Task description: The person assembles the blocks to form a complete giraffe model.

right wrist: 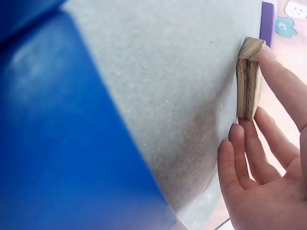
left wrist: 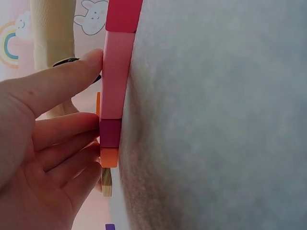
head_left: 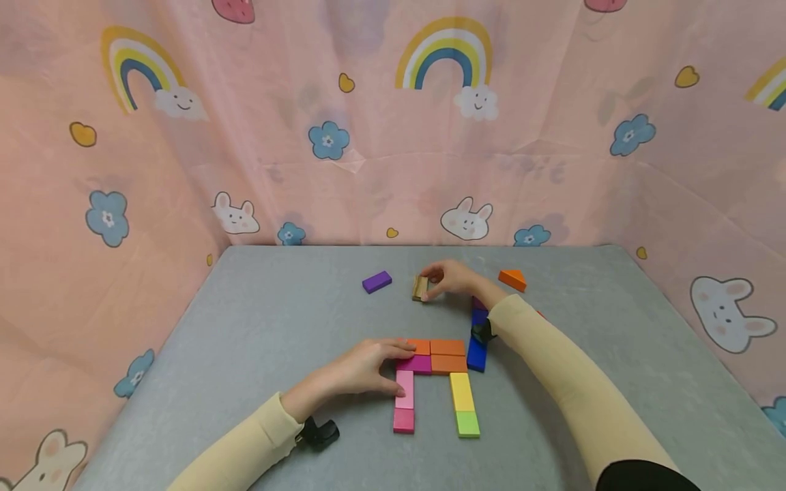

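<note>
My right hand [head_left: 454, 278] pinches a natural wood block [head_left: 419, 288] between thumb and fingers at the back of the table. Dark grain lines run along that block's side [right wrist: 247, 91] in the right wrist view. Lower down, my left hand [head_left: 365, 368] rests on coloured blocks laid edge to edge. Its thumb touches the light pink block [left wrist: 116, 76], and its relaxed fingers lie at the magenta block [left wrist: 110, 132] and an orange block [left wrist: 109, 157]. Below the orange blocks [head_left: 447, 348] run two legs: pink with a deep pink block [head_left: 403, 421], and yellow [head_left: 462, 391] with green [head_left: 468, 424].
Blue blocks [head_left: 477, 354] line up right of the orange ones, partly hidden by my right wrist. A purple block [head_left: 376, 281] lies left of the wooden one. An orange triangular block [head_left: 512, 279] sits at the back right. A patterned pink curtain [head_left: 381, 184] hangs behind the grey table [head_left: 276, 300].
</note>
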